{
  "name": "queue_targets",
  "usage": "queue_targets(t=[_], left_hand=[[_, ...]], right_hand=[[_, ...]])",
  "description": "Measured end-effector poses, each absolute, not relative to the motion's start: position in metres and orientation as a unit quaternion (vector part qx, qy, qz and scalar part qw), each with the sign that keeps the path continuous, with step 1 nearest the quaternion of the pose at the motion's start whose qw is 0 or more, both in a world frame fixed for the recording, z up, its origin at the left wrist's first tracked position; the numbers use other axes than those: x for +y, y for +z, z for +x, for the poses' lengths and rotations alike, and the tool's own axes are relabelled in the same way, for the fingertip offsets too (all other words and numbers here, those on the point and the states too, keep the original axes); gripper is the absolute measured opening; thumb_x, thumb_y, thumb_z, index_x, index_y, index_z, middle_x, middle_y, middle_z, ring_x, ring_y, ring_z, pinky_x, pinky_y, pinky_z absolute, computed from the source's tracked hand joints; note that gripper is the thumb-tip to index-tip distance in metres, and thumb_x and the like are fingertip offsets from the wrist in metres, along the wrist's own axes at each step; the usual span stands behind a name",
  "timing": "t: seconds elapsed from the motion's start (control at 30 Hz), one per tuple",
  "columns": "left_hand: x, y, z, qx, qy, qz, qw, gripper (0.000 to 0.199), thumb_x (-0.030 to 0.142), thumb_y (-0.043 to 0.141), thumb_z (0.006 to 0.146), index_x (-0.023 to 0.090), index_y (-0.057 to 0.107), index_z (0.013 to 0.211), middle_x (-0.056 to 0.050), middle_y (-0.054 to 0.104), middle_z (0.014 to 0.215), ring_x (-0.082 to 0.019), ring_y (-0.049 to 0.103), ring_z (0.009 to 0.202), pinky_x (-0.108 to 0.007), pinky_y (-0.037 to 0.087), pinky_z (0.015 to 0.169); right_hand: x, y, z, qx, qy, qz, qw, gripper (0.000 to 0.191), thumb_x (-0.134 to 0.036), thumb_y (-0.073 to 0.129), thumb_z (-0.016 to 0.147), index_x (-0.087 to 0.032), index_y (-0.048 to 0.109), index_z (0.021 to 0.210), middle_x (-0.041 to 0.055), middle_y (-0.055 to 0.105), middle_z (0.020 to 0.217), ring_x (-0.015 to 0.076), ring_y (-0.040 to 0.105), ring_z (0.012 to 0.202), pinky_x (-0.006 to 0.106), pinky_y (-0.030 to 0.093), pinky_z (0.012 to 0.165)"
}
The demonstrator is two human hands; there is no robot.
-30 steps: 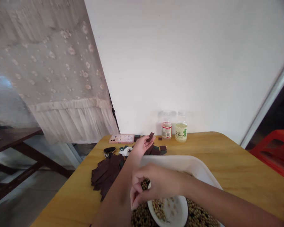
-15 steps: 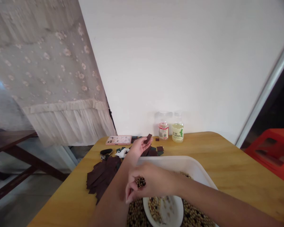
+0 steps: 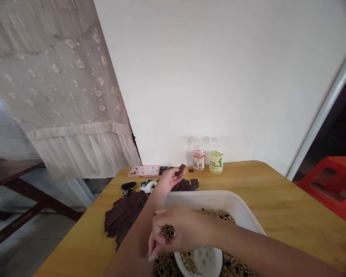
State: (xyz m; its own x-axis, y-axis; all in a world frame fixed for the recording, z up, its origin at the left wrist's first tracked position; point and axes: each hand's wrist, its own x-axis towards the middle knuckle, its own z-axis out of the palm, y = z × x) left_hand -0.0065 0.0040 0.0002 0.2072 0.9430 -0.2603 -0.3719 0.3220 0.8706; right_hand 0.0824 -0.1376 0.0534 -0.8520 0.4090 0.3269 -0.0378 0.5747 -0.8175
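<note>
My left hand [image 3: 170, 178] is raised palm up over the table, with a small dark brown strip [image 3: 180, 169] pinched at its fingertips. My right hand [image 3: 178, 231] is above a white plastic tray [image 3: 203, 199], its fingers curled around a small clump of tan and dark beans [image 3: 167, 231]. More of these beans [image 3: 227, 261] fill the tray around a white bowl [image 3: 215, 261], which holds some too. My left forearm hides part of the tray's left side.
A pile of dark brown strips [image 3: 122, 215] and a pink-cased phone [image 3: 144, 171] lie on the wooden table [image 3: 282, 204], with two plastic bottles [image 3: 216, 161] at the back. A white wall stands behind; a red stool [image 3: 331, 184] is at right.
My right hand with its beans has shifted slightly left and down. The view has drifted a little. My left hand still has the strip.
</note>
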Motion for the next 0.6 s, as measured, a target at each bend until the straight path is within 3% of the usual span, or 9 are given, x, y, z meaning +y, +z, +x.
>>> queue_targets(t=[0.2, 0.6], left_hand=[[0.004, 0.0, -0.006, 0.415, 0.467, 0.348, 0.699, 0.014, 0.007, 0.047, 0.075, 0.007, 0.061, 0.079, -0.011, 0.068, 0.075, -0.014, 0.065, 0.068, -0.021, 0.051, 0.067], [-0.002, 0.005, -0.004, 0.423, 0.473, 0.345, 0.692, 0.013, 0.007, 0.047, 0.075, 0.007, 0.06, 0.076, -0.011, 0.068, 0.07, -0.014, 0.065, 0.065, -0.021, 0.051, 0.066]], right_hand=[[-0.127, 0.05, 0.085, -0.841, 0.441, -0.149, 0.276, 0.025, -0.015, 0.057, 0.072, -0.019, 0.035, 0.06, 0.0008, 0.063, 0.076, 0.0092, 0.061, 0.078, 0.02, 0.045, 0.068], [-0.129, 0.05, 0.087, -0.804, 0.501, -0.151, 0.284, 0.025, -0.017, 0.057, 0.072, -0.019, 0.035, 0.061, 0.0012, 0.063, 0.074, 0.0104, 0.062, 0.076, 0.019, 0.045, 0.063]])
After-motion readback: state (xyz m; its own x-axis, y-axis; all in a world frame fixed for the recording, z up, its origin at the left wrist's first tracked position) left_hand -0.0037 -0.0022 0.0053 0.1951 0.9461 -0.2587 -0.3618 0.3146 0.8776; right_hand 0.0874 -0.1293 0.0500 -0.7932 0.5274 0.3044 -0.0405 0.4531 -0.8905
